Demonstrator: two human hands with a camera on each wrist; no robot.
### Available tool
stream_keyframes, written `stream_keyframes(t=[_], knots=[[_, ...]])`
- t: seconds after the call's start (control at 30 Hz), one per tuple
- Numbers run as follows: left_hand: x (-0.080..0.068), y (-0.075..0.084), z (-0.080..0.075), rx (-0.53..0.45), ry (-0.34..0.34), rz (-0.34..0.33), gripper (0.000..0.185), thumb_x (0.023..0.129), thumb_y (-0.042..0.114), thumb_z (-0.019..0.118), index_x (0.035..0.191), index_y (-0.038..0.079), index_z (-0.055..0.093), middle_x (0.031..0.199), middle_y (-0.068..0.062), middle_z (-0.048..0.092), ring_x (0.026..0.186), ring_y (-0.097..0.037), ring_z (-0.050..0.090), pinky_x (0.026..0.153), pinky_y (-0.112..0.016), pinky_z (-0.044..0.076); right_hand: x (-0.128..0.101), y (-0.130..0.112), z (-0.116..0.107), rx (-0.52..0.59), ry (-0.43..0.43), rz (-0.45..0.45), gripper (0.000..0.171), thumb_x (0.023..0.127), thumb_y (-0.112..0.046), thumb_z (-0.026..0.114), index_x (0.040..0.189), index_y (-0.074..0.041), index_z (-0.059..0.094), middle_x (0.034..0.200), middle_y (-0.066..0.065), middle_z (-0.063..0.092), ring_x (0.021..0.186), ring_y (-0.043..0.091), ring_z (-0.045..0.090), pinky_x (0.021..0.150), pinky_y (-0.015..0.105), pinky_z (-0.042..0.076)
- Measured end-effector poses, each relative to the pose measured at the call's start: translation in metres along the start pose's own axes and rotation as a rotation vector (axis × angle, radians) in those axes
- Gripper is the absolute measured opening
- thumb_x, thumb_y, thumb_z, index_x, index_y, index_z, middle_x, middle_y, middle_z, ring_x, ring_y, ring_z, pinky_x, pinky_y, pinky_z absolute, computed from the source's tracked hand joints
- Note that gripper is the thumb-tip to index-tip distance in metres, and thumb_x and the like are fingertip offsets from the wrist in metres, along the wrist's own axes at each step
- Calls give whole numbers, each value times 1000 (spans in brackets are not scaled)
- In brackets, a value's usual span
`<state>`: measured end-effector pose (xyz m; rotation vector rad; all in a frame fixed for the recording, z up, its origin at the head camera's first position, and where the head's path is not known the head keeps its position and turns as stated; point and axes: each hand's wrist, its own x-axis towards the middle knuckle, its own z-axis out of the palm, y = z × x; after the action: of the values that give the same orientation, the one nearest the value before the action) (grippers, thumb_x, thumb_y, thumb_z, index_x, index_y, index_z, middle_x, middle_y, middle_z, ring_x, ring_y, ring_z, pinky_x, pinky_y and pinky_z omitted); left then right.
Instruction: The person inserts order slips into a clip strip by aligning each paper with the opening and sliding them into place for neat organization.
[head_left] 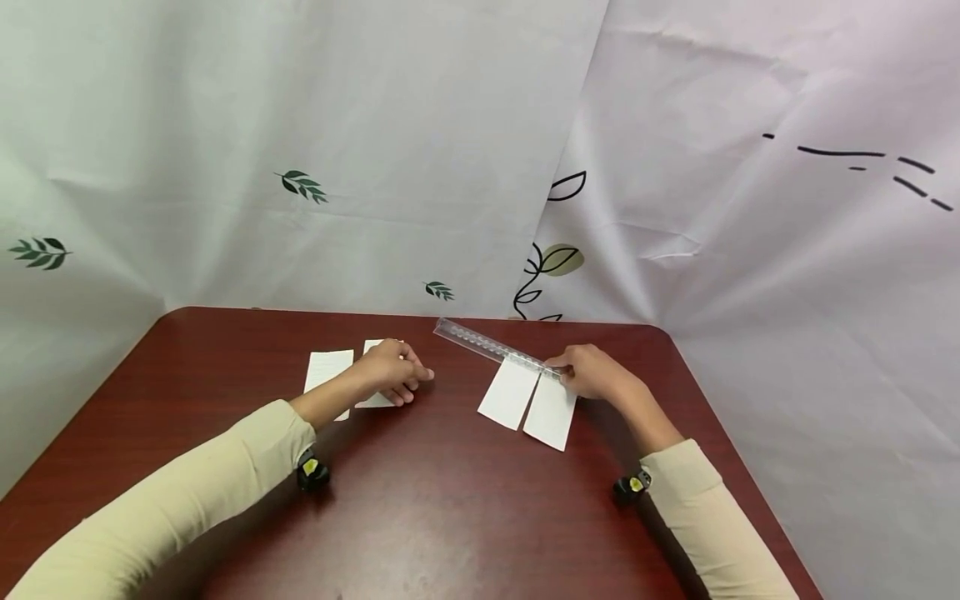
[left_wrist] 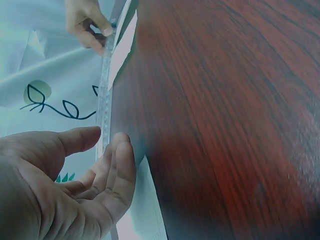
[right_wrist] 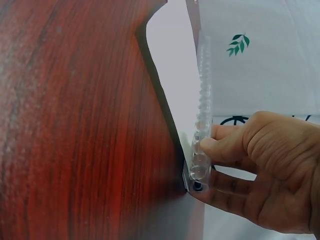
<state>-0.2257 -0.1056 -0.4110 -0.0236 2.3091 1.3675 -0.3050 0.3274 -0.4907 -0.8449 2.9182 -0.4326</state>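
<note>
Fingers (right_wrist: 220, 145) of the right hand (head_left: 596, 373) pinch the ruler (head_left: 491, 346) near end; left hand (head_left: 390, 371) lies relaxed at nine o'clock, so the paper strips (head_left: 528, 400) might skid.

I sit at a makeshift recording booth rather than a lived-in room: a dark red wood-grain table with rounded corners (head_left: 450, 500) is hemmed in on its far and side edges by creased white fabric sheets printed with green leaf sprigs and black line-drawn plants (head_left: 375, 125), hung as backdrops that hide whatever lies behind. Small black cameras strapped at my beige-sleeved wrists (head_left: 311, 472) add to the staged, studio-like look of the set-up.
</note>
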Motion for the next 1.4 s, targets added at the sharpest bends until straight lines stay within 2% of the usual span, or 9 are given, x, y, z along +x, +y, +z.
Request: stream_keyframes(t=[0.13, 0.3, 0.4, 0.7, 0.83, 1.0, 1.17, 1.27, 1.4], knots=[[-2, -3, -6, 38, 8, -6, 27, 102, 23, 84, 106, 4, 64, 86, -9, 72, 57, -12, 64, 56, -26, 59, -4, -9, -7, 3, 1, -6, 51, 93, -9, 60, 133, -27, 86, 89, -2, 66, 70, 14, 42, 61, 32, 39], [-7, -6, -17, 117, 39, 3, 27, 101, 27, 84, 102, 6, 67, 85, -5, 71, 64, -13, 62, 57, -27, 55, -12, -30, -25, 15, 5, -74, 54, 91, -1, 58, 134, -19, 85, 91, 9, 71, 73, 19, 43, 63, 33, 38], [-10, -8, -25, 121, 49, -17, 27, 102, 27, 84, 102, 5, 68, 87, -5, 69, 67, -15, 60, 59, -27, 54, -12, -35, -29, 18, -4, -59, 54, 89, 0, 59, 132, -18, 86, 97, 11, 76, 75, 20, 48, 66, 33, 41], [-18, -14, -43, 124, 71, -69, 28, 101, 27, 85, 101, 7, 65, 86, -4, 68, 69, -15, 60, 61, -29, 55, -7, -21, -21, 14, -19, -52, 50, 93, -6, 62, 134, -20, 85, 101, 8, 77, 76, 18, 48, 66, 33, 41], [-21, -22, -50, 133, 79, -83, 29, 102, 28, 85, 100, 7, 65, 82, -2, 65, 69, -15, 59, 62, -29, 53, -5, -20, -18, 11, -28, -21, 49, 94, -7, 63, 135, -21, 85, 110, 9, 80, 80, 18, 52, 68, 34, 43], [-28, -34, -61, 153, 85, -78, 30, 103, 29, 82, 94, 9, 62, 81, -2, 63, 68, -15, 56, 62, -29, 52, -5, -23, -19, -10, -22, -44, 50, 92, -5, 62, 135, -20, 85, 111, 13, 80, 81, 21, 52, 69, 35, 43], [-31, -43, -72, 226, 111, -52, 38, 104, 31, 81, 81, 14, 55, 67, 3, 53, 60, -11, 43, 59, -28, 44, -8, -34, -27, -31, -26, -34, 53, 91, -4, 61, 135, -21, 85, 104, 9, 78, 80, 19, 51, 68, 39, 43], [-32, -45, -77, 284, 134, -36, 39, 104, 33, 79, 79, 15, 55, 58, 6, 44, 56, -10, 37, 58, -28, 40, -15, -56, -43, -14, -37, -19, 52, 91, -3, 60, 134, -18, 85, 98, 8, 75, 78, 18, 49, 67, 38, 42], [-37, -47, -82, 385, 172, -35, 36, 103, 39, 79, 89, 10, 62, 62, 6, 48, 58, -12, 45, 61, -30, 44, -24, -84, -62, 25, -57, 10, 53, 89, 2, 58, 133, -11, 85, 94, 11, 72, 77, 21, 49, 69, 33, 42]])
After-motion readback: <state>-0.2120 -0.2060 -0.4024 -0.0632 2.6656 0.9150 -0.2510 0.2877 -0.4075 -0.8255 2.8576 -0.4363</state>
